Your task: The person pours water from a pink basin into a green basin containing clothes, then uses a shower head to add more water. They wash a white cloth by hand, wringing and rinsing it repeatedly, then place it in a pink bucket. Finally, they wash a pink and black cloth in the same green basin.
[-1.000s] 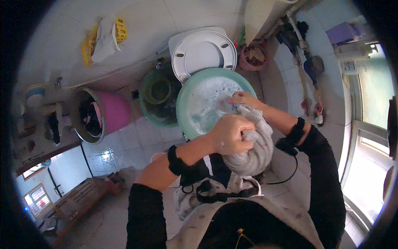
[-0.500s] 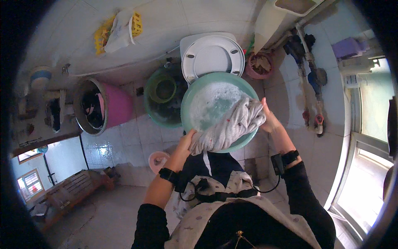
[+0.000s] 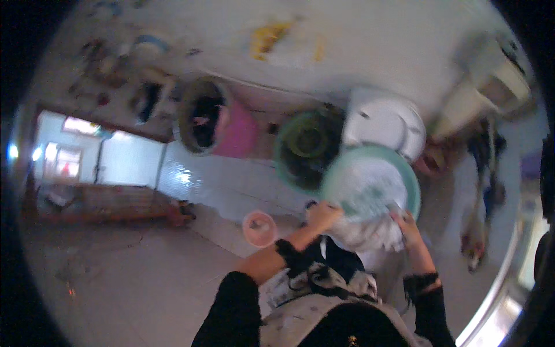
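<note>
Looks down on a pale tiled floor (image 3: 144,266), shiny in one patch. Has a white toilet (image 3: 384,124) just beyond a green basin (image 3: 330,184) of suds (image 3: 378,176). Grips grey cloth (image 3: 370,232) at the basin's near rim, with left hand (image 3: 325,217) and right hand (image 3: 408,228) closed on opposite ends. Too blurred to read any writing.

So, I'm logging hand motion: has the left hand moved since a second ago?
Yes: judged against the white toilet, the left hand has moved leftward.
</note>
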`<state>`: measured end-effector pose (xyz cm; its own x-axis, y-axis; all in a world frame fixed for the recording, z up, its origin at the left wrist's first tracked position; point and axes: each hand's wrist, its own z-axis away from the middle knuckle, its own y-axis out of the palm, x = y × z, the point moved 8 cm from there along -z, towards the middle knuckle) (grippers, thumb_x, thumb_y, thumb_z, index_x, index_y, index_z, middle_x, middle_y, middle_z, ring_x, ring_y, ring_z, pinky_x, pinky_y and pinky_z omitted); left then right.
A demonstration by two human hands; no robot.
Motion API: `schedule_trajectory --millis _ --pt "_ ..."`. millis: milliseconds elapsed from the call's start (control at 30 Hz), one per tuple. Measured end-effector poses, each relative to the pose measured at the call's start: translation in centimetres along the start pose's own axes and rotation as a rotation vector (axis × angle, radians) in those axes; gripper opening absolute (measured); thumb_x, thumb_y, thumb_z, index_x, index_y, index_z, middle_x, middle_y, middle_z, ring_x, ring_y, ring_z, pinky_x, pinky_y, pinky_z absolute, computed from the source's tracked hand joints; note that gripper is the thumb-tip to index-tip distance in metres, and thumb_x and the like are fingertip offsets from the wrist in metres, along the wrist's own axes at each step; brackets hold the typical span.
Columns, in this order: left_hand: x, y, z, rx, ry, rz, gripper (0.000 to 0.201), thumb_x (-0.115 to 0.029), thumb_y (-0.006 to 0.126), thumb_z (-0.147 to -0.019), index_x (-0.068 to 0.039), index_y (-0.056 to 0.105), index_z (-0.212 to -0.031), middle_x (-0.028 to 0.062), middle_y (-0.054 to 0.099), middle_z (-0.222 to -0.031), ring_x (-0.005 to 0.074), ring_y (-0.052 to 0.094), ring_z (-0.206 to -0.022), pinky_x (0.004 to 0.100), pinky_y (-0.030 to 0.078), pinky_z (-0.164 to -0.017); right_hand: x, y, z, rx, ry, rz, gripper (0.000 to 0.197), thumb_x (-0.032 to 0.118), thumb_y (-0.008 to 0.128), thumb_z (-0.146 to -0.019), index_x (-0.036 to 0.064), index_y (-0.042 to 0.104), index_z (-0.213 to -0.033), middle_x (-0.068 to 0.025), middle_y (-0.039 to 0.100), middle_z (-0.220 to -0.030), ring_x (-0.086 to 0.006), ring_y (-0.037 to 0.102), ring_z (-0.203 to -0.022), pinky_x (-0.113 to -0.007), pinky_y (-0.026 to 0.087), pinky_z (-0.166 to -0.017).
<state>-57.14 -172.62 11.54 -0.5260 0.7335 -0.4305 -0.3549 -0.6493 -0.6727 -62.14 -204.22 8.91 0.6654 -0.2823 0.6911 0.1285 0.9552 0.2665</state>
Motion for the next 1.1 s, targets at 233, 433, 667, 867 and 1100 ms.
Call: schedule_trajectory --millis 233,433,667,867,1100 --pt "-0.8 0.2 2.0 0.418 0.173 0.557 0.087 -0.05 0.069 -0.077 0.0 0.03 -0.138 0.0212 0.048 -0.132 0.0338 0.05 -0.118 0.0428 0.048 -0.087 11.9 1.2 4.0 -0.513 -0.816 0.42 0.041 0.015 0.076 -0.072 0.0026 0.05 -0.101 -0.0098 0.052 -0.101 -0.0205 0.05 -0.092 -0.031 0.041 -0.084" --pt "-3.5 9.6 0.4 1.176 -0.045 1.42 0.095 -0.016 0.067 -0.087 -0.017 -0.006 -0.147 0.0164 0.034 -0.139 0.0362 0.051 -0.113 0.0573 0.046 -0.093 23.1 16.8 14.8 -0.23 -1.631 1.045 0.042 0.021 0.073 -0.072 0.0063 0.05 -0.104 -0.0182 0.052 -0.113 -0.038 0.052 -0.1 -0.048 0.041 -0.09" --pt "-11.1 0.3 2.7 1.427 0.155 2.142 0.051 -0.037 0.05 -0.095 -0.008 0.039 -0.136 0.0146 0.048 -0.126 0.0313 0.051 -0.115 0.0488 0.042 -0.101 23.2 26.6 21.0 0.518 -1.59 1.202 0.048 0.038 0.073 -0.061 0.0108 0.059 -0.098 -0.0175 0.051 -0.112 -0.0337 0.057 -0.095 -0.06 0.039 -0.096" --pt "-16.7 -9.1 8.2 1.328 0.589 2.226 0.057 -0.048 0.045 -0.094 -0.007 0.043 -0.133 0.0135 0.049 -0.129 0.0316 0.05 -0.116 0.0454 0.04 -0.102 23.5 28.6 24.6 0.537 -1.631 1.05 0.044 0.037 0.075 -0.058 0.0107 0.063 -0.091 -0.0133 0.054 -0.105 -0.029 0.06 -0.085 -0.057 0.046 -0.089" --pt "-22.2 -13.6 8.3 1.014 0.447 2.162 0.061 -0.05 0.045 -0.087 -0.006 0.05 -0.128 0.0132 0.05 -0.133 0.0311 0.053 -0.116 0.0463 0.04 -0.102 22.6 14.9 28.1 -0.606 -1.639 0.441 0.042 0.026 0.061 -0.075 0.0034 0.055 -0.11 -0.0138 0.055 -0.114 -0.0253 0.058 -0.099 -0.044 0.045 -0.091"
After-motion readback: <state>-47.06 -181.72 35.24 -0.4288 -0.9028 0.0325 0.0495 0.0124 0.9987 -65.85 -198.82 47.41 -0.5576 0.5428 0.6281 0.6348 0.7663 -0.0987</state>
